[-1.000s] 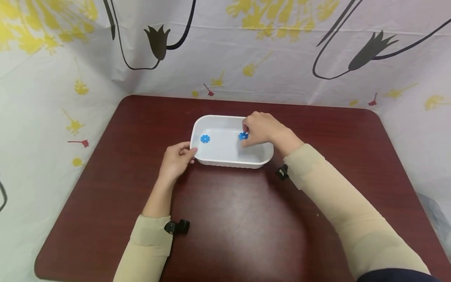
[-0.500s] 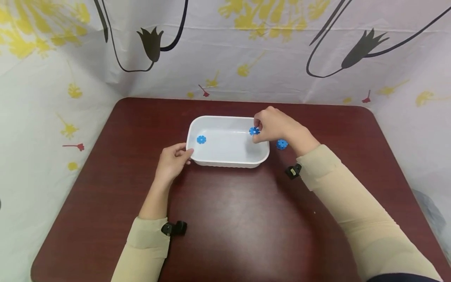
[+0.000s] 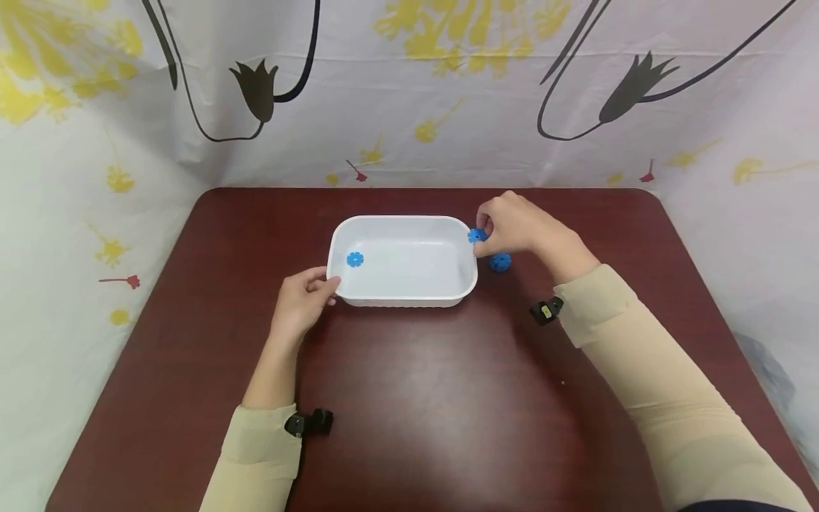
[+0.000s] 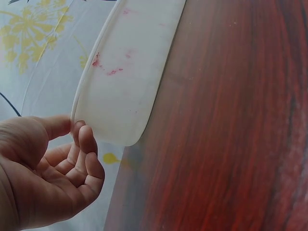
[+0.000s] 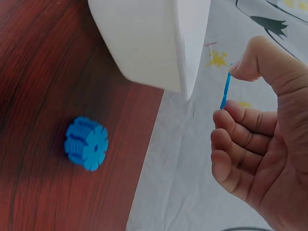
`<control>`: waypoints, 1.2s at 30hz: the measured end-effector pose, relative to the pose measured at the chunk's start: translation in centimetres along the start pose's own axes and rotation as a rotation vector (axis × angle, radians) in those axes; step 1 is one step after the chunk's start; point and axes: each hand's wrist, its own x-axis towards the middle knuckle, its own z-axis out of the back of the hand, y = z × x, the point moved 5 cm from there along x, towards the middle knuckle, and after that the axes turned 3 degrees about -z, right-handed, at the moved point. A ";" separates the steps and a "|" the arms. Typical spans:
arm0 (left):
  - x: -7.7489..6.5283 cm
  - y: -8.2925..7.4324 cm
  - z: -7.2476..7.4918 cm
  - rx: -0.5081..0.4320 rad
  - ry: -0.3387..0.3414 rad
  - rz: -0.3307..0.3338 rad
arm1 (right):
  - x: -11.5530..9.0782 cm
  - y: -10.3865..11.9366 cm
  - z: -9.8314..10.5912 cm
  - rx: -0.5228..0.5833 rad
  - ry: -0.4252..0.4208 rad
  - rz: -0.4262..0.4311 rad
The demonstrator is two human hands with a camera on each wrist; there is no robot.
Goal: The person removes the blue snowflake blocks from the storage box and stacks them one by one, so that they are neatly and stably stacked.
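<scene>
A white rectangular tray (image 3: 403,291) stands on the table, one blue notched plastic disc (image 3: 355,259) lying inside at its left. My left hand (image 3: 301,302) pinches the tray's left rim between thumb and fingers; the left wrist view shows this grip (image 4: 62,163) on the tray's edge. Over the tray's right rim, my right hand (image 3: 515,227) pinches a second blue disc (image 3: 476,235) by its edges; the right wrist view shows that disc (image 5: 226,86) edge-on between thumb and finger. Beside the tray on the right is a stack of blue discs (image 5: 86,144), under the right hand.
The dark red wooden table (image 3: 409,398) has rounded back corners. A white patterned cloth (image 3: 397,156) hangs behind it and at both sides. Reddish stains (image 4: 113,72) mark the tray's outer wall. Small black devices (image 3: 310,423) are strapped at both wrists.
My right hand has moved right with its disc, from inside the tray to over the right rim. The stack beside the tray has come into sight. My left hand still holds the rim.
</scene>
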 end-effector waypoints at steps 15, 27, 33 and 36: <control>0.0 0.2 0.2 0.018 0.006 0.025 | -1.6 -3.7 -0.2 0.053 0.000 -0.054; 0.0 0.2 -0.1 -0.014 0.019 0.018 | -2.0 -5.4 -1.4 0.027 0.035 -0.134; 0.0 0.2 -0.1 -0.025 0.015 0.020 | -2.0 -6.1 -2.5 0.004 0.040 -0.160; 0.1 0.2 -0.2 -0.028 0.018 0.020 | -2.0 -6.5 -2.8 0.009 0.046 -0.170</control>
